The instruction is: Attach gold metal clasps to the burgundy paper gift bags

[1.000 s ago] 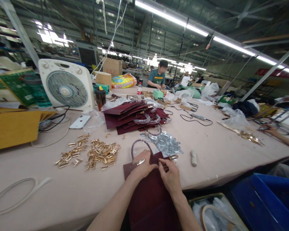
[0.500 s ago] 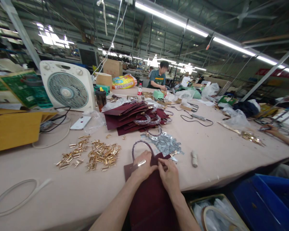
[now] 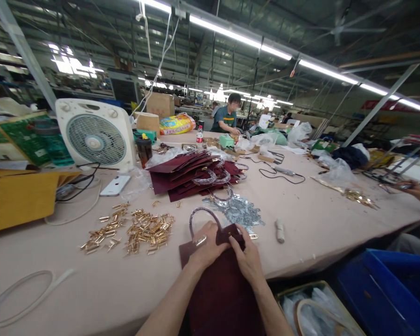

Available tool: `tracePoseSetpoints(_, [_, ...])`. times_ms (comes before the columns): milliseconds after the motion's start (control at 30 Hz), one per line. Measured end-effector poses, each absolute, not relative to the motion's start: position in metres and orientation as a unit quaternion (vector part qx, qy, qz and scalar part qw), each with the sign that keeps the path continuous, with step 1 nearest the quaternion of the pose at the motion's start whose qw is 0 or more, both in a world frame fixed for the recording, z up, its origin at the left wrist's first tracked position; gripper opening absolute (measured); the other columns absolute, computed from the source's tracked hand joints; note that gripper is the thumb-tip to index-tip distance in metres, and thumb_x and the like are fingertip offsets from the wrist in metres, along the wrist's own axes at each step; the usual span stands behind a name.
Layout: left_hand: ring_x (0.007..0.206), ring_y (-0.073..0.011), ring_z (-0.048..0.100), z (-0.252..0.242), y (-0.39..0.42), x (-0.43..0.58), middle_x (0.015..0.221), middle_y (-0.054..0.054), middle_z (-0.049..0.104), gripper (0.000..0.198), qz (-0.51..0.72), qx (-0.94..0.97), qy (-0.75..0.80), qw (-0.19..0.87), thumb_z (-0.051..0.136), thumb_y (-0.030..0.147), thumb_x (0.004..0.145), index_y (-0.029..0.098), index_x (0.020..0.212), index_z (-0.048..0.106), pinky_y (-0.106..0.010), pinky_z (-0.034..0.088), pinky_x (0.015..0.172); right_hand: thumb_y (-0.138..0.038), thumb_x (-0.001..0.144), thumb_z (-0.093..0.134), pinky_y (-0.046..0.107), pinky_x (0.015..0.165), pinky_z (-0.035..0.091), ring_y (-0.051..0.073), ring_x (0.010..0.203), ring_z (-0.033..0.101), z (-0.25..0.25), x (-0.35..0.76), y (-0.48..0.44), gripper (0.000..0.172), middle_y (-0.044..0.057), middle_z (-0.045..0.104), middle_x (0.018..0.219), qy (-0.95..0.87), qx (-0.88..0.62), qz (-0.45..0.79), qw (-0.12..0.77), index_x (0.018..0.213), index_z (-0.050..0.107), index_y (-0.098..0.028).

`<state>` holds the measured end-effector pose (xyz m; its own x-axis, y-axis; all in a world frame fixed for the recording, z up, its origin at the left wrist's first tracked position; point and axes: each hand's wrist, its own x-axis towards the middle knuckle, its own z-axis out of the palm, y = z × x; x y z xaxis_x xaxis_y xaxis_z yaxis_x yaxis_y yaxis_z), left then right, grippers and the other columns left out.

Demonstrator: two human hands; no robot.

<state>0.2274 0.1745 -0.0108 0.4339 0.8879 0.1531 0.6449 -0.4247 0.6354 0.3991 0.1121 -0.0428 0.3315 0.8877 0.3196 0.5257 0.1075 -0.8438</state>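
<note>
A dark maroon bag lies over the near table edge in front of me, its plastic-wrapped handle arching up behind my fingers. My left hand rests curled on the bag's top edge beside a small gold clasp. My right hand pinches the same top edge just to the right, near a second gold fitting. A scatter of gold metal clips lies on the table left of my hands. A heap of silvery scraps sits just beyond the bag.
A stack of maroon bags lies mid-table, with a white fan, a phone and cables at left. A person sits at the far end; another person's hand reaches in at right. Blue bins stand below right.
My hands have stayed on the bag's top edge, with the right fingers shifting slightly along it. The view has tilted a little. The other person's hand at right has moved further out.
</note>
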Motion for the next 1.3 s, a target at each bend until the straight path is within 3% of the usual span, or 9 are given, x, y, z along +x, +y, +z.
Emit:
tracePoseSetpoints(100, [0.099, -0.0257, 0.061, -0.015, 0.170, 0.227, 0.106, -0.006, 0.062, 0.027, 0.329, 0.811, 0.437, 0.206, 0.072, 0.043, 0.088, 0.022, 0.102, 0.062, -0.040, 0.052, 0.088, -0.050, 0.091, 0.066, 0.048, 0.109, 0.051, 0.031, 0.122, 0.067, -0.044, 0.401, 0.117, 0.049, 0.008, 0.071, 0.133, -0.534, -0.638, 0.202, 0.516, 0.135, 0.065, -0.026])
tracePoseSetpoints(167, [0.102, -0.0255, 0.062, -0.018, 0.166, 0.225, 0.108, -0.007, 0.062, 0.022, 0.378, 0.808, 0.412, 0.187, 0.066, 0.036, 0.094, 0.022, 0.110, 0.061, -0.041, 0.053, 0.091, -0.051, 0.089, 0.068, 0.046, 0.104, 0.055, 0.031, 0.116, 0.070, -0.044, 0.402, 0.118, 0.050, 0.008, 0.074, 0.127, -0.521, -0.635, 0.222, 0.526, 0.132, 0.066, -0.026])
tracePoseSetpoints(300, [0.118, -0.0244, 0.060, -0.022, 0.155, 0.218, 0.123, -0.011, 0.060, 0.033, 0.482, 0.768, 0.391, 0.158, 0.048, 0.020, 0.103, 0.021, 0.135, 0.053, -0.043, 0.051, 0.106, -0.054, 0.087, 0.070, 0.044, 0.093, 0.060, 0.031, 0.106, 0.073, -0.042, 0.401, 0.120, 0.049, 0.007, 0.077, 0.117, -0.507, -0.624, 0.263, 0.534, 0.128, 0.068, -0.026])
tracePoseSetpoints(500, [0.122, -0.0229, 0.059, -0.031, 0.144, 0.198, 0.127, -0.011, 0.061, 0.038, 0.552, 0.732, 0.381, 0.121, 0.039, 0.011, 0.104, 0.022, 0.136, 0.056, -0.042, 0.051, 0.106, -0.055, 0.085, 0.072, 0.044, 0.091, 0.060, 0.031, 0.103, 0.073, -0.041, 0.400, 0.121, 0.047, 0.007, 0.078, 0.113, -0.492, -0.623, 0.266, 0.546, 0.122, 0.071, -0.026])
tracePoseSetpoints(800, [0.123, -0.0317, 0.057, -0.035, 0.141, 0.158, 0.124, -0.013, 0.065, 0.028, 0.503, 0.651, 0.559, 0.102, 0.053, 0.032, 0.100, 0.018, 0.121, 0.065, -0.054, 0.043, 0.112, -0.056, 0.085, 0.073, 0.039, 0.079, 0.060, 0.028, 0.091, 0.074, -0.034, 0.403, 0.117, 0.051, 0.006, 0.078, 0.103, -0.448, -0.595, 0.334, 0.578, 0.126, 0.068, -0.025])
tracePoseSetpoints(967, [0.121, -0.0286, 0.064, -0.031, 0.138, 0.154, 0.129, -0.011, 0.070, 0.041, 0.422, 0.642, 0.591, 0.244, 0.046, 0.046, 0.103, 0.020, 0.131, 0.062, -0.047, 0.047, 0.108, -0.057, 0.082, 0.077, 0.038, 0.079, 0.060, 0.027, 0.091, 0.074, -0.034, 0.403, 0.116, 0.057, 0.006, 0.078, 0.102, -0.434, -0.591, 0.341, 0.588, 0.128, 0.068, -0.024])
tracePoseSetpoints(1067, [0.119, -0.0293, 0.066, -0.026, 0.137, 0.157, 0.130, -0.010, 0.071, 0.050, 0.375, 0.672, 0.591, 0.242, 0.055, 0.055, 0.098, 0.022, 0.134, 0.060, -0.045, 0.048, 0.105, -0.057, 0.082, 0.078, 0.038, 0.079, 0.060, 0.028, 0.090, 0.074, -0.035, 0.403, 0.116, 0.059, 0.007, 0.078, 0.100, -0.426, -0.588, 0.340, 0.597, 0.129, 0.068, -0.023])
tracePoseSetpoints(1167, [0.112, -0.0313, 0.067, -0.019, 0.137, 0.163, 0.120, -0.010, 0.074, 0.049, 0.343, 0.704, 0.594, 0.187, 0.063, 0.060, 0.090, 0.022, 0.122, 0.066, -0.042, 0.048, 0.096, -0.058, 0.082, 0.078, 0.039, 0.080, 0.060, 0.027, 0.090, 0.074, -0.035, 0.403, 0.115, 0.060, 0.007, 0.078, 0.102, -0.428, -0.589, 0.332, 0.600, 0.130, 0.068, -0.023])
tracePoseSetpoints(1300, [0.089, -0.0291, 0.068, -0.010, 0.139, 0.173, 0.093, -0.006, 0.074, 0.045, 0.293, 0.706, 0.623, 0.164, 0.059, 0.068, 0.089, 0.024, 0.092, 0.066, -0.037, 0.045, 0.077, -0.057, 0.082, 0.078, 0.040, 0.083, 0.060, 0.027, 0.092, 0.074, -0.037, 0.405, 0.113, 0.059, 0.007, 0.078, 0.106, -0.432, -0.582, 0.328, 0.606, 0.131, 0.067, -0.025])
